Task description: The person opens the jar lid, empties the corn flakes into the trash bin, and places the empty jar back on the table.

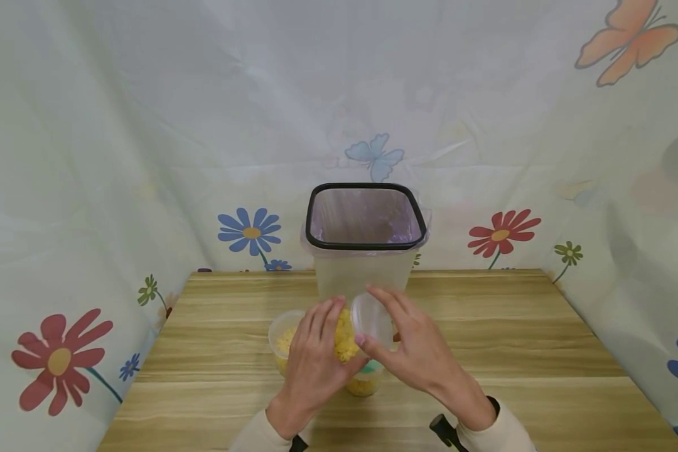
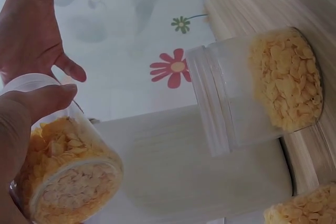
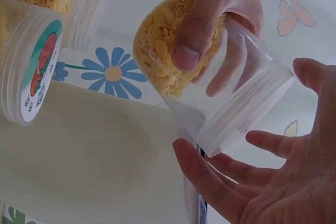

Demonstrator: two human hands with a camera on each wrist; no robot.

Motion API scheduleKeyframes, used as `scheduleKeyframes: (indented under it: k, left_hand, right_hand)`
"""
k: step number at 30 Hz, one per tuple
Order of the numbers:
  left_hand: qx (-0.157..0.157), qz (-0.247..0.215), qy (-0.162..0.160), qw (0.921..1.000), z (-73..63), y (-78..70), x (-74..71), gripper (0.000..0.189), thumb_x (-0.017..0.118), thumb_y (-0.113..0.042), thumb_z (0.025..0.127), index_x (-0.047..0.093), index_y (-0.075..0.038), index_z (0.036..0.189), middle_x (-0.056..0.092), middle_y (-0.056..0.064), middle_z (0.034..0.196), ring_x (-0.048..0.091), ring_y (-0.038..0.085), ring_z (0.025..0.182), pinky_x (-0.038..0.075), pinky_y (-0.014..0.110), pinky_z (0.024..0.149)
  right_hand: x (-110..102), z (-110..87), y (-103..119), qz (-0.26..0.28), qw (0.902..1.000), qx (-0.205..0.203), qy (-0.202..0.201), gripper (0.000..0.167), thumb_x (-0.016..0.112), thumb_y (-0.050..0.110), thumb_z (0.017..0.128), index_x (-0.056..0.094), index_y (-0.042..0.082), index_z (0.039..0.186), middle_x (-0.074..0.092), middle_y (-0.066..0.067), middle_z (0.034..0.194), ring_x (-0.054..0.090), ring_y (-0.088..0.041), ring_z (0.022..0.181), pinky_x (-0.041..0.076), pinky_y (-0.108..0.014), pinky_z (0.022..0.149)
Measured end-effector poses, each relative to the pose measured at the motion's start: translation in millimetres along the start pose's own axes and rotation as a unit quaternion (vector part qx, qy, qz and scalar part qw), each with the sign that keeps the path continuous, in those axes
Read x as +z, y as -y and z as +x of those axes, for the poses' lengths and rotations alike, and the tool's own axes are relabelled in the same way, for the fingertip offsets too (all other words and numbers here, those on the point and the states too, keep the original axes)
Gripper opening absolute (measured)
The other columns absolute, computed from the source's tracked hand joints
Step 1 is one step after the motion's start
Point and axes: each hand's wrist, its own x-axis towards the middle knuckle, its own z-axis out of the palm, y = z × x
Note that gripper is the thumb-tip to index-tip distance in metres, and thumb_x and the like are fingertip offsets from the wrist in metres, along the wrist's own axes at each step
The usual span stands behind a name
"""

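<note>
My left hand (image 1: 319,367) grips a clear plastic jar (image 3: 181,95) part-filled with yellow flakes (image 1: 344,339), which look like corn flakes. The jar is tilted, its ribbed clear lid (image 3: 247,111) facing my right hand (image 1: 418,345). In the right wrist view, my right fingers are spread around the lid, fingertips close to its edge. The left wrist view shows the flakes (image 2: 68,156) heaped toward the jar's base, with my left thumb (image 2: 50,100) across its side.
A similar flake jar (image 1: 282,333) stands left of my left hand. Another jar (image 1: 363,384), its lid bearing a green-edged picture label (image 3: 42,72), stands below my hands. A pale bin (image 1: 364,270) with a black rim and a plastic liner is behind them at the wooden table's (image 1: 486,326) far side.
</note>
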Motion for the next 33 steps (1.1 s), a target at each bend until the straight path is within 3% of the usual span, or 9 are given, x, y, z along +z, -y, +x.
scheduleKeyframes:
  k: [10, 17, 33]
  left_hand:
    - [0.010, 0.003, 0.003, 0.9999, -1.4, -0.4, 3.2, 0.092, 0.087, -0.048, 0.064, 0.051, -0.005, 0.137, 0.060, 0.007, 0.131, 0.058, 0.024, 0.114, 0.053, 0.038, 0.095]
    - [0.008, 0.006, 0.008, 0.9999, -1.8, -1.7, 3.0, 0.090, 0.086, -0.047, 0.064, 0.051, -0.007, 0.136, 0.060, 0.007, 0.128, 0.058, 0.024, 0.113, 0.053, 0.038, 0.093]
    - [0.015, 0.003, 0.005, 0.9999, -0.2, -2.1, 0.3, 0.086, 0.087, -0.041, 0.060, 0.053, -0.008, 0.132, 0.061, 0.006, 0.123, 0.059, 0.025, 0.109, 0.053, 0.040, 0.091]
  right_hand:
    - [-1.2, -1.3, -1.0, 0.011, 0.9998, -0.014, -0.002, 0.064, 0.072, 0.041, 0.085, 0.050, 0.025, 0.142, 0.057, -0.008, 0.135, 0.065, -0.019, 0.098, 0.051, -0.016, 0.059]
    - [-3.7, -3.0, -3.4, 0.024, 0.9993, -0.027, 0.009, 0.064, 0.074, 0.038, 0.084, 0.051, 0.024, 0.142, 0.056, -0.010, 0.136, 0.064, -0.024, 0.107, 0.055, -0.018, 0.062]
    - [-3.9, -4.3, -9.7, 0.046, 0.9971, -0.060, 0.010, 0.065, 0.079, 0.033, 0.081, 0.054, 0.017, 0.139, 0.056, -0.016, 0.136, 0.065, -0.029, 0.109, 0.059, -0.024, 0.065]
